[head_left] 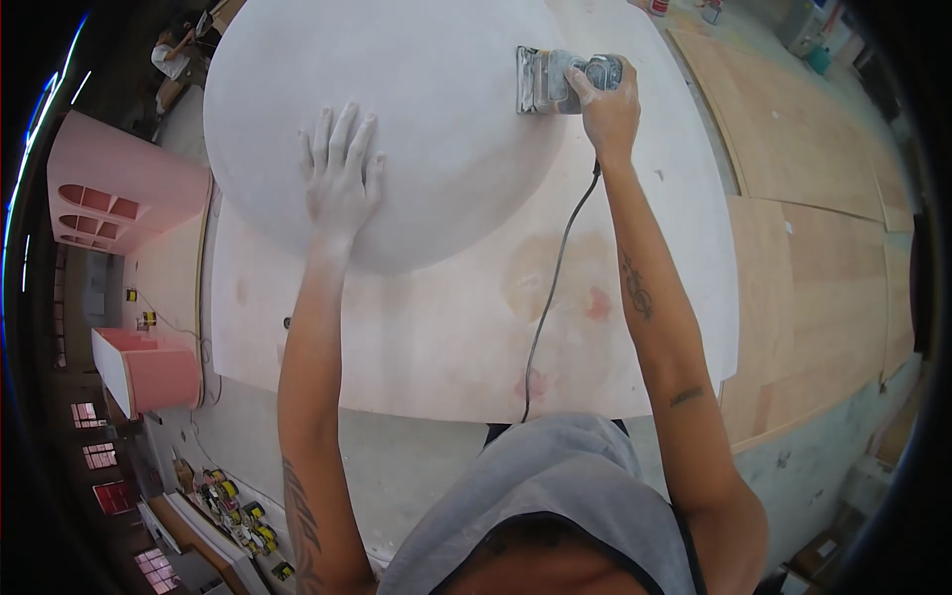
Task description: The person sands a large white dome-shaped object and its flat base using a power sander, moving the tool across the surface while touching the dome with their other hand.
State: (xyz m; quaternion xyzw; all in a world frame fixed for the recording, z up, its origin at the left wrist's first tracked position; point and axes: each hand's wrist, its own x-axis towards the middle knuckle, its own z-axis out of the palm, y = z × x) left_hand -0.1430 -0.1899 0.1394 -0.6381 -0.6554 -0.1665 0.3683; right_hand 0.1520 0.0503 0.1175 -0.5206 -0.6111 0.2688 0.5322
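Observation:
A large round white panel (426, 149) lies on a pale, stained work table (416, 347). My left hand (342, 174), dusted white, rests flat on the panel with its fingers spread. At the panel's right edge, my right hand (610, 109) is wrapped around the body of an electric sander (560, 81). The sander's pad sits against the panel near its rim. From the tool a dark power cord (562, 258) runs down across the table towards my body. The underside of the sander is hidden.
Plywood sheets (813, 288) lie to the right of the table. Pink cabinet pieces (129, 183) stand at the left, with several yellow-and-black tools (238, 511) on the floor at lower left. A person (171, 59) sits at the far upper left.

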